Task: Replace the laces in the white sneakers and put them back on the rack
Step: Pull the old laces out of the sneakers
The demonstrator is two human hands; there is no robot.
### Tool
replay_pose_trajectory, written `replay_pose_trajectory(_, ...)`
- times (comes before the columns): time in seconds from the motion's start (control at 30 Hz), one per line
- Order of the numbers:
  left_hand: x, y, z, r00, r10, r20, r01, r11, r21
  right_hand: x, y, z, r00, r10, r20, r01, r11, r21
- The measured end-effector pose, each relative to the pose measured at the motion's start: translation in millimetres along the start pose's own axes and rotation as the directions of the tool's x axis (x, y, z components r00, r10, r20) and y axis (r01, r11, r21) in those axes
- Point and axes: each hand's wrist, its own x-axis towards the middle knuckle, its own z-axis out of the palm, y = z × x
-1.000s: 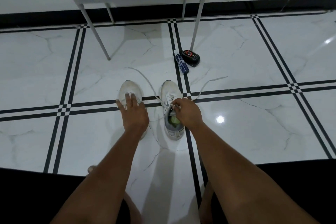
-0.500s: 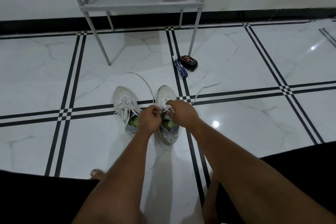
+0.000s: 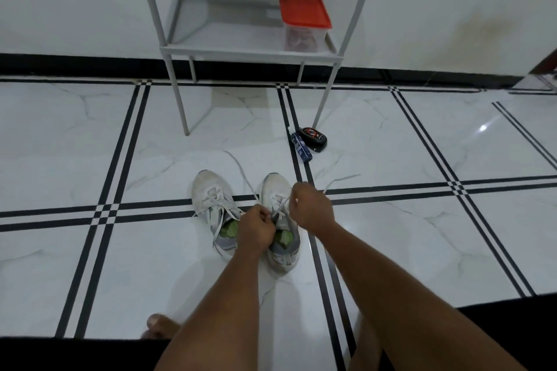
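On the floor, in front of the rack: I see both white sneakers side by side, toes pointing away from me, across a black tile stripe.
L sneaker point(image 3: 214, 211): laced, lace ends loose over its sides; green insole shows in the opening, partly behind my L wrist.
R sneaker point(image 3: 280, 220): just beside the L one, not clearly touching; green insole visible too; upper eyelets hidden by my hands.
Lace point(image 3: 241, 170): white, threaded in the R sneaker; one end trails fwd-left over the tile, the other end runs out to the right past the stripe crossing.
L hand point(image 3: 256, 229): fingers curled into a fist over the R sneaker's tongue area, pinching the lace near the eyelets.
R hand point(image 3: 310, 208): also curled, raised a bit further fwd over the R sneaker's right edge, gripping the lace strand that leads off right. Hands close together but apart.
Rack point(image 3: 250, 53): grey metal frame w/ thin legs, against the white wall; low shelf.
Box point(image 3: 303, 19): clear container w/ red lid, on the shelf's right side; contents too blurred to tell.
Blue tube point(image 3: 300, 149): lying on the floor near the rack's front-right leg.
Black case point(image 3: 313, 137): dark oval item w/ red top marking, touching or just beside the tube; can't tell what it is.
Me: dark shorts at bottom edge, bare toes showing low left.
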Motion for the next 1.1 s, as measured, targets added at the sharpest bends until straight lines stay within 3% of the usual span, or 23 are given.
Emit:
replay_pose_trajectory(0.07,0.2,0.8,1.8,1.0,-0.006,0.007,0.007,0.999,-0.041,3.4,13.3,-8.4,0.983,0.182,-0.026,-0.179,0.98,0.083)
replay_pose_trajectory(0.13,-0.6,-0.9,6.1,0.999,-0.016,0.045,0.018,0.998,-0.053,1.7,16.9,-11.9,0.973,0.229,0.024,-0.231,0.966,0.113)
replay_pose_trajectory(0.23,-4.7,-4.3,13.3,0.998,0.003,0.057,-0.001,0.999,-0.032,-1.3,11.1,-8.2,0.988,-0.004,0.152,-0.008,0.997,0.08)
replay_pose_trajectory(0.33,-3.7,-2.8,18.0,0.998,-0.019,0.065,0.023,0.998,-0.061,-2.1,14.0,1.0,0.966,-0.165,0.2,0.198,0.968,-0.156)
replay_pose_trajectory(0.6,-2.4,-0.6,20.2,0.997,-0.052,0.06,0.057,0.995,-0.087,-0.5,22.3,7.5,0.936,-0.304,0.177,0.335,0.923,-0.188)
replay_pose_trajectory(0.63,-2.3,-0.8,20.3,0.997,-0.058,0.059,0.063,0.994,-0.085,-0.4,21.4,4.6,0.967,-0.239,0.085,0.247,0.963,-0.105)
replay_pose_trajectory(0.67,-1.4,-1.5,20.7,0.997,-0.061,0.054,0.065,0.994,-0.086,2.0,20.5,-2.5,0.994,-0.078,-0.077,0.081,0.996,0.039)
replay_pose_trajectory(0.7,-1.8,-1.2,20.1,0.997,-0.065,0.051,0.07,0.993,-0.091,6.6,21.4,-12.5,0.959,0.179,-0.219,-0.122,0.961,0.249)
replay_pose_trajectory(0.73,-1.5,-1.6,20.4,0.996,-0.067,0.05,0.072,0.993,-0.096,11.8,25.1,-22.0,0.862,0.436,-0.259,-0.285,0.84,0.462)
replay_pose_trajectory(0.77,-0.5,-0.5,19.5,0.997,-0.066,0.049,0.071,0.992,-0.1,16.6,30.4,-29.3,0.796,0.556,-0.239,-0.345,0.741,0.576)
replay_pose_trajectory(0.8,-0.1,-1.0,19.7,0.997,-0.066,0.044,0.07,0.992,-0.103,18.4,35.4,-30.0,0.825,0.529,-0.198,-0.341,0.746,0.572)
replay_pose_trajectory(0.87,0.5,-0.6,19.5,0.998,-0.052,0.041,0.056,0.994,-0.094,14.9,38.5,-23.3,0.974,0.199,-0.11,-0.145,0.916,0.375)
replay_pose_trajectory(0.9,0.3,-0.7,19.2,0.998,-0.044,0.04,0.048,0.995,-0.083,9.9,36.0,-15.5,0.999,0.031,-0.025,-0.024,0.971,0.24)
replay_pose_trajectory(0.97,0.5,-1.8,18.5,0.999,-0.021,0.037,0.023,0.998,-0.059,0.2,30.9,1.3,0.983,-0.11,0.149,0.111,0.994,0.002)
replay_pose_trajectory(1.1,4.6,-1.5,18.2,0.998,-0.011,0.066,0.012,1.0,-0.023,-7.0,21.7,10.9,0.957,-0.265,0.119,0.283,0.941,-0.183)
